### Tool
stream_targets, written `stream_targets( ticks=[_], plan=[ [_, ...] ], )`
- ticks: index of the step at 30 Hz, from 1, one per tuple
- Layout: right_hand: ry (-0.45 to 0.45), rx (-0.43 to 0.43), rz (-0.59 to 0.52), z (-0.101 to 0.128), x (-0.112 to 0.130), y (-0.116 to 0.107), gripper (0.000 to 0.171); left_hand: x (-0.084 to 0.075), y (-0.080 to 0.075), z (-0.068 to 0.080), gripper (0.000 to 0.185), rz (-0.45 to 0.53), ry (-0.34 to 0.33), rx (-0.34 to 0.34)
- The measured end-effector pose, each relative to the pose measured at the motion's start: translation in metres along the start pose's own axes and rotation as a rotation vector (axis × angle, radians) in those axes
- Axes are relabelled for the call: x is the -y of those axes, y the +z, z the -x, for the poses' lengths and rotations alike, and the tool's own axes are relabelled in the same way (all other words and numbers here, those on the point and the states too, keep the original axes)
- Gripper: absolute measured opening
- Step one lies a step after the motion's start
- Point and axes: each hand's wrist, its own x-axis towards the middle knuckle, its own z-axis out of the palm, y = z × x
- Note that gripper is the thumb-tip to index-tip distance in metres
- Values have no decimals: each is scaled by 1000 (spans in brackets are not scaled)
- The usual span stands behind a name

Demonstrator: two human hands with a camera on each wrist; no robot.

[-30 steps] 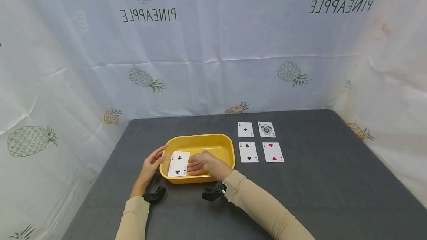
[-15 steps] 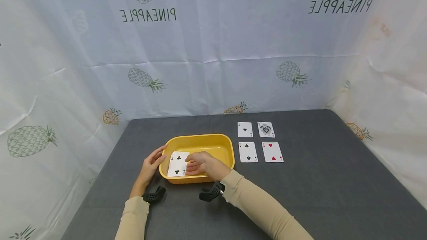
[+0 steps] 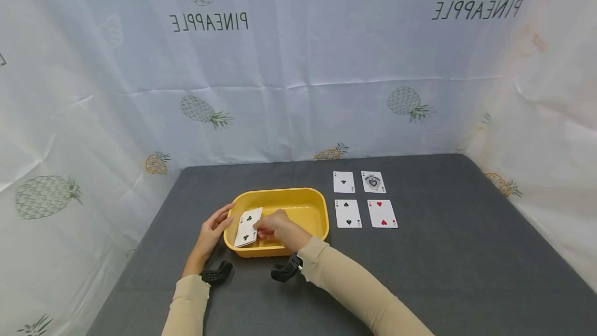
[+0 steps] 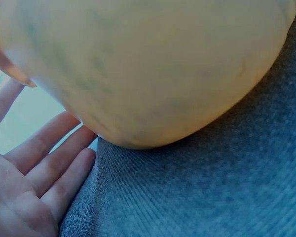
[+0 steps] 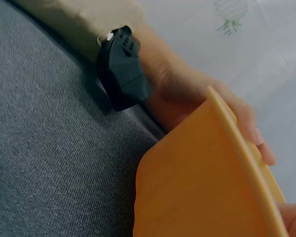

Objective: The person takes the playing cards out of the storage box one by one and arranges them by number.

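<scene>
A yellow plastic tray (image 3: 304, 217) stands on the dark table cloth. At its left end lie playing cards (image 3: 247, 228), a two of clubs face up on top. My right hand (image 3: 280, 228), inside the tray, pinches the cards at their right edge, which is raised so that they tilt. How many it holds I cannot tell. My left hand (image 3: 213, 231) rests against the tray's left end. In the left wrist view its fingers (image 4: 54, 163) lie fairly straight against the outer wall. The right wrist view shows the left hand behind the tray's rim and little of the right.
Right of the tray, several playing cards lie face up in two rows: ace of clubs (image 3: 343, 182), ace of spades (image 3: 373, 182), two of spades (image 3: 347, 213) and two of hearts (image 3: 382, 213). A pineapple-print curtain (image 3: 289, 66) surrounds the table (image 3: 448, 253).
My right hand has moved a little left and taken hold of the cards' right edge. That edge has risen, and the cards have turned slightly. My left hand has stayed in place.
</scene>
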Motion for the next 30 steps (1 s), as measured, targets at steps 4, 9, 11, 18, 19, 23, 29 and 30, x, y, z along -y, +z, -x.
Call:
stream_targets(
  ticks=[4, 9, 11, 18, 19, 23, 29, 30],
  plan=[
    [-26, -60, 37, 0, -1, 3, 21, 1, 3, 0, 47, 5, 3, 12],
    [2, -122, 76, -2, 3, 2, 15, 0, 2, 0, 47, 14, 14, 9],
    [21, -136, 89, -3, 5, 1, 18, 0, 1, 0, 47, 14, 17, 8],
    [17, -88, 94, 0, 8, -13, 22, -2, 1, 1, 48, -8, -16, 5],
    [12, -63, 82, 1, 8, -16, 22, -3, 1, 1, 48, -14, -24, 1],
    [-23, 45, 44, 7, 8, -32, 24, -3, 2, 1, 48, -41, -55, -6],
    [-89, 117, 62, 16, 18, -51, 23, -4, 2, 1, 49, -70, -70, -13],
    [-95, 117, 64, 17, 21, -54, 23, -4, 2, 1, 49, -70, -69, -13]
  ],
)
